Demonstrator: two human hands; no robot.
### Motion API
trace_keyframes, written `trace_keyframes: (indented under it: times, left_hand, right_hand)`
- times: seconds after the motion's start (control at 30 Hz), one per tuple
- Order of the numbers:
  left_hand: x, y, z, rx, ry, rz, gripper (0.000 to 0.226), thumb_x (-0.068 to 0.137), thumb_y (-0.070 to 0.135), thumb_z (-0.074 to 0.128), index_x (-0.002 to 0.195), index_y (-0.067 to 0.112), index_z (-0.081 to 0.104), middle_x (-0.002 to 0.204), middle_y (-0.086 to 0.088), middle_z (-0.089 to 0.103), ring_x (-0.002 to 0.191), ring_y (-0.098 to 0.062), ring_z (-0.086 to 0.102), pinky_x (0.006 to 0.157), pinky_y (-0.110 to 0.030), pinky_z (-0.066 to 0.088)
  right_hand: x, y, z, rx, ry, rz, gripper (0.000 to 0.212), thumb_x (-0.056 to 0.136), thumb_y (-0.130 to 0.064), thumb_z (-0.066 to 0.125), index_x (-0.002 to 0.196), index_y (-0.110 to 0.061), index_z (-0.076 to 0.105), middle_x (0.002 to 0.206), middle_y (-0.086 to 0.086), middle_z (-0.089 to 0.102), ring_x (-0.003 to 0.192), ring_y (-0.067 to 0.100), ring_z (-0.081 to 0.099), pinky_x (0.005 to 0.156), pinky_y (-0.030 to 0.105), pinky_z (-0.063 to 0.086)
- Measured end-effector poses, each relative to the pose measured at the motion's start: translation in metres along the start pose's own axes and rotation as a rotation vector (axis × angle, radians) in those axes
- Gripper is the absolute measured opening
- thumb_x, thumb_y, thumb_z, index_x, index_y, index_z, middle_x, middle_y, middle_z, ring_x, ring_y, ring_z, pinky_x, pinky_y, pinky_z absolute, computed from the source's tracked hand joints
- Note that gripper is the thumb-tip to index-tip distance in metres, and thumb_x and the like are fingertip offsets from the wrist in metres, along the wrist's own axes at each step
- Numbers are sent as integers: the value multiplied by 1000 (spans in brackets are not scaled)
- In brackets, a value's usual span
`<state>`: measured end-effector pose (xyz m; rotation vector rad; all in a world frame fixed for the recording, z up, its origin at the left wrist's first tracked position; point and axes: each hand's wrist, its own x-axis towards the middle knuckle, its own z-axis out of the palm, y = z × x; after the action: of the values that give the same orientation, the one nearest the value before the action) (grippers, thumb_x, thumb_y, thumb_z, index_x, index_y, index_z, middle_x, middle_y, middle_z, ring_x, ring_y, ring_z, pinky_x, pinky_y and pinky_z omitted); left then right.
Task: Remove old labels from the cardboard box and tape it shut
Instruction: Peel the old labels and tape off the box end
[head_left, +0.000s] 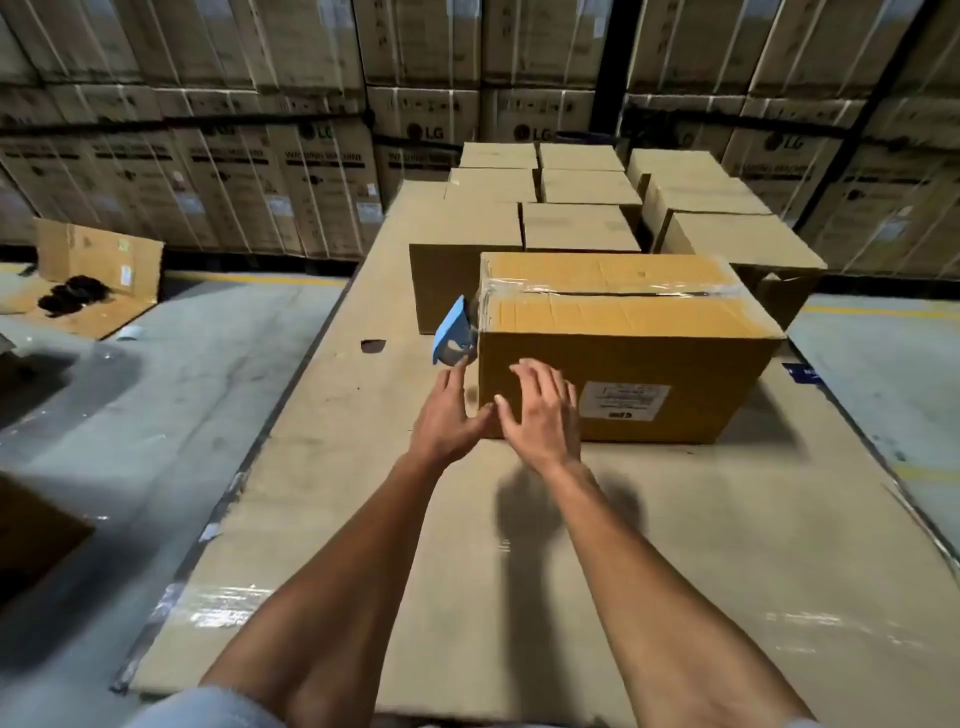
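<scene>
A brown cardboard box (675, 317) stands on a cardboard-covered table (519, 571). Clear tape runs along its closed top seam and down the left end. A white label (623, 400) is stuck on the near side, towards the right. A blue tape dispenser (453, 332) hangs against the box's left end, still joined to the tape. My left hand (449, 410) is spread open by the box's near left corner, just under the dispenser. My right hand (540, 410) lies with fingers apart against the near side, left of the label.
Several plain closed boxes (576, 228) stand behind the taped box. Stacked washing machine cartons (311, 166) wall off the back. An opened carton (98, 265) lies on the grey floor at left. A small hole (373, 345) shows in the table covering.
</scene>
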<state>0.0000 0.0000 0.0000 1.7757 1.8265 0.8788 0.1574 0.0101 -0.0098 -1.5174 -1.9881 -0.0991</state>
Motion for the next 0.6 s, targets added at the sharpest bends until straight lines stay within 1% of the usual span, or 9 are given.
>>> trace_keyframes:
  times: [0.03,0.07,0.13,0.23,0.27,0.33,0.43,0.53,0.6]
  left_hand:
    - [10,-2,-5,-14,19,54,89,94,60,66,167,34,22,166,0,43,143,-25,53,110,-54,55]
    - [18,-3,-11,-19,11,81,91,93,56,66,168,33,19,167,0,43,147,-25,51,113,-54,53]
    - [35,-2,-19,-21,-34,107,97,91,49,67,169,33,12,171,-2,37,152,-26,46,117,-53,49]
    - [50,8,-26,-48,-134,130,103,90,37,70,171,31,7,177,-3,25,156,-31,40,119,-56,47]
    - [53,11,-29,-33,-177,142,103,91,30,71,172,27,7,178,-4,22,157,-32,37,121,-55,44]
    - [58,14,-29,0,-212,133,98,94,19,71,172,21,12,178,-7,22,159,-32,33,123,-51,41]
    - [56,14,-26,-35,-155,109,88,93,17,67,170,21,24,172,-10,37,154,-32,42,120,-52,45]
    - [46,15,-28,-75,-111,88,80,92,16,63,166,23,34,159,-10,55,141,-32,56,109,-54,55]
    - [41,18,-27,-80,-62,99,73,91,21,58,162,25,43,149,-9,64,130,-31,65,103,-53,60]
  right_hand:
    - [10,-6,0,-15,21,-12,53,97,-49,60,143,-23,54,150,3,55,138,20,50,114,43,44]
    - [19,-13,-1,-30,34,17,56,97,-48,60,146,-22,51,154,4,51,142,22,48,116,44,42]
    - [40,-20,-4,-83,11,59,64,97,-46,61,154,-21,42,162,8,42,150,25,39,123,47,34]
    - [53,-24,-3,-129,-158,154,75,101,-43,59,164,-24,24,172,8,24,161,28,19,131,52,18]
    - [55,-22,-3,-144,-211,175,76,102,-41,58,166,-26,20,174,8,19,162,28,13,131,54,14]
    - [57,-17,-6,-184,-273,181,77,103,-39,58,167,-29,17,176,5,13,164,26,6,131,56,8]
    - [55,-15,-11,-196,-292,161,73,104,-37,56,166,-30,19,175,4,14,163,25,7,131,57,9]
    - [50,-13,-16,-181,-260,148,65,105,-40,52,164,-29,26,173,5,22,162,27,15,131,55,14]
    - [45,-10,-20,-171,-215,159,63,104,-47,52,160,-27,34,169,8,29,158,28,22,129,55,21]
